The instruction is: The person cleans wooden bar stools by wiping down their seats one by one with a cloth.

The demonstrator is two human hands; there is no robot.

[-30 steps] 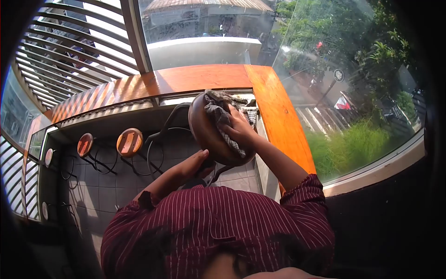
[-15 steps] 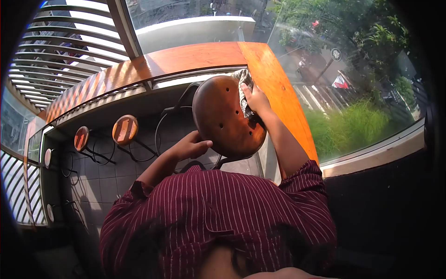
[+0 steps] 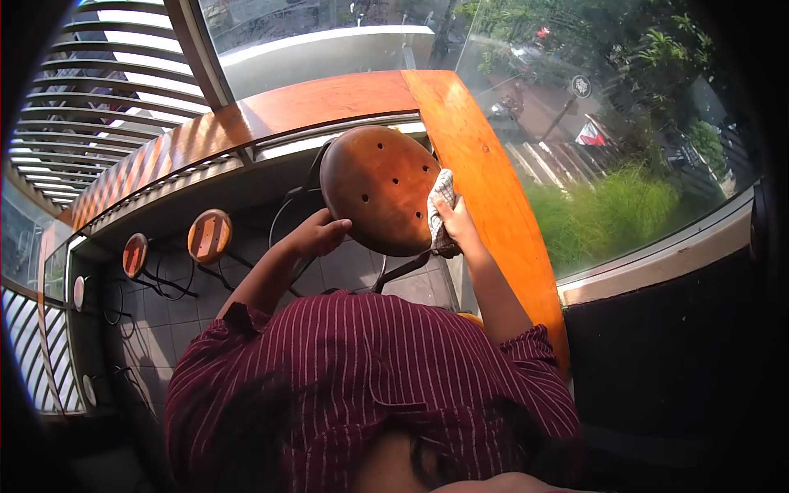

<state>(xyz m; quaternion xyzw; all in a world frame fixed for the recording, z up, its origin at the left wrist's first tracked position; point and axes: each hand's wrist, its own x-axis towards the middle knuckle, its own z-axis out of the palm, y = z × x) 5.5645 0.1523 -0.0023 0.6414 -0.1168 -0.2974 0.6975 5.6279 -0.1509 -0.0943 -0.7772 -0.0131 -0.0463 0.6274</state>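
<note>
A round brown wooden stool point(image 3: 380, 185) with several small holes in its seat is in front of me, its seat facing up towards me. My left hand point(image 3: 323, 233) grips the seat's left lower edge, thumb at the rim and the other fingers partly hidden. On the opposite side, my right hand point(image 3: 457, 220) is closed around a checked cloth point(image 3: 440, 197), which lies against the seat's right edge. Dark metal legs show beneath the seat.
An orange-brown wooden counter point(image 3: 485, 156) runs along the windows and turns a corner behind the stool. Two more stools, a nearer one point(image 3: 209, 236) and a farther one point(image 3: 135, 255), stand on the grey tiled floor point(image 3: 156, 308) at left. Large window panes point(image 3: 608, 164) rise beyond the counter.
My right hand and the cloth have slid down the seat's right edge, towards me. The stool appears farther left in view, and my left hand stays at its rim, slightly higher.
</note>
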